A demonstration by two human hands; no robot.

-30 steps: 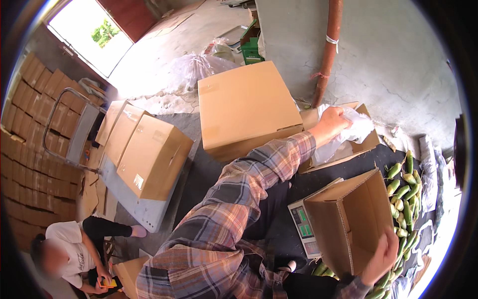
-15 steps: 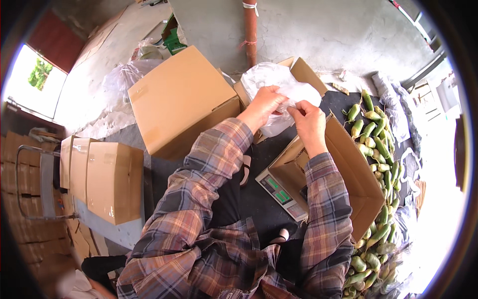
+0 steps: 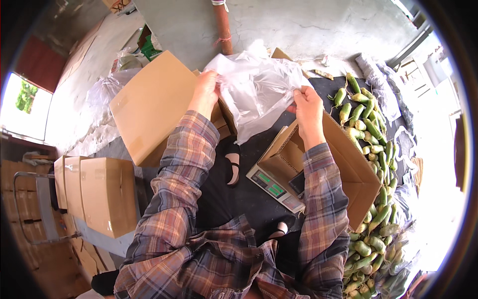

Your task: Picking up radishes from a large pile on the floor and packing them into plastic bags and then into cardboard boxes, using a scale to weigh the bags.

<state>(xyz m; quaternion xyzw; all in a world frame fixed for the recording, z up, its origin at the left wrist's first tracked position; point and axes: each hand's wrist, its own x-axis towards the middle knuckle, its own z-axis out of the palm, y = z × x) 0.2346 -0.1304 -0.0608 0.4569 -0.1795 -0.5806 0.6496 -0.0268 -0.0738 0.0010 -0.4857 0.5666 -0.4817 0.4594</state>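
Note:
A thin white plastic bag is stretched between my two hands, its film crumpled and partly see-through. My left hand pinches its left edge, beside a large cardboard box. On the other side, the fingers of my right hand grip the bag's right edge. Under my right forearm stands an open cardboard box with its flaps up, resting on a digital scale with green lit displays. Behind the bag, part of another open box shows a flap.
Long green-and-white radishes lie in a heap along the right. Closed cartons sit on a cart at the left. A reddish pipe stands against the wall. Filled clear bags lie at the back left.
My hands have moved apart, the left one leftward, spreading the bunched bag into a wide sheet. The view has shifted slightly.

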